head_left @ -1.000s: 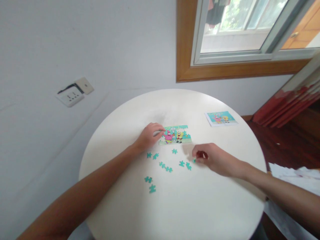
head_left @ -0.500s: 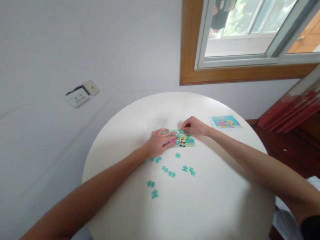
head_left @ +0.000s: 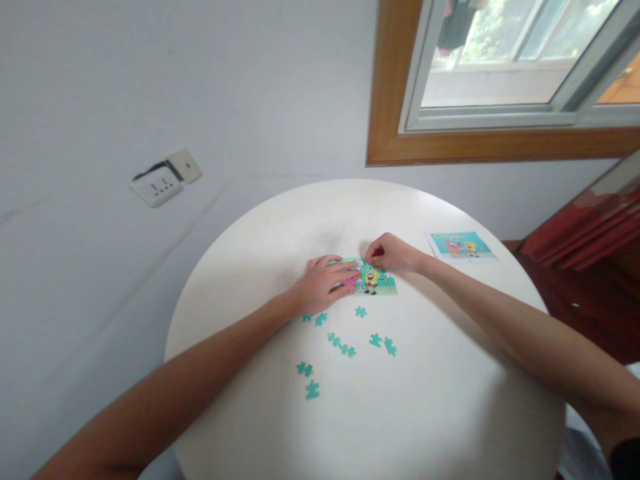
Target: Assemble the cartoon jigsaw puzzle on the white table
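Observation:
A partly joined jigsaw puzzle with cartoon figures, one yellow and one pink, lies at the middle of the table. My left hand rests flat over its left side, fingers spread and hiding part of the picture. At the puzzle's top edge my right hand is closed in a pinch on a small puzzle piece, mostly covered by the fingertips. Several loose teal puzzle pieces are scattered on the near side, face up, including a puzzle piece just below the puzzle.
A picture card with the same figures lies at the right on the round white table. Behind the table is a wall with a socket and a wood-framed window. A red curtain hangs at the right.
The view has shifted slightly, so the table things appear a little further right. Both hands keep almost the same places on the puzzle; the right fingertips have barely moved.

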